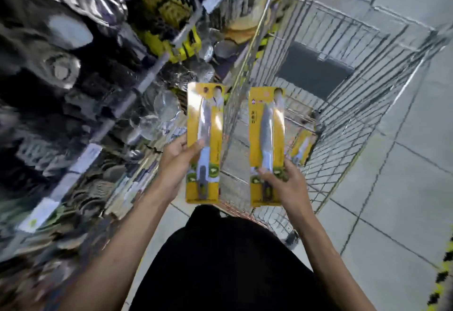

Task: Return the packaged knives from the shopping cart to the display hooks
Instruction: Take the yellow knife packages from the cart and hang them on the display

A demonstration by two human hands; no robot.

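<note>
**Packaged knives (204, 144) in both hands, display off to your L**

Your left hand (179, 161) grips the L pack (205, 124) by its lower half, thumb across the front and fingers behind. Your right hand (286, 183) holds the R pack (267, 139) the same way, low down by the knife handle.

Both yellow packs stand upright, side by side and apart. Their long axes run straight away from you. The hang-hole ends are far from the hands and the handle ends sit near your wrists.

The display (98, 104) is to the L of your left hand, w/ steel kitchenware on it. It is badly blurred, so the hooks can't be made out.

The shopping cart (355, 139) is beyond and to the R of your right hand. A third pack (302, 149) leans inside its wire wall, just past your right fingertips.

Judgement: your left hand is nearer the display, so the L pack prob. goes first. Its hole end already leads, so the move is a swing L and up, not a regrip.
</note>
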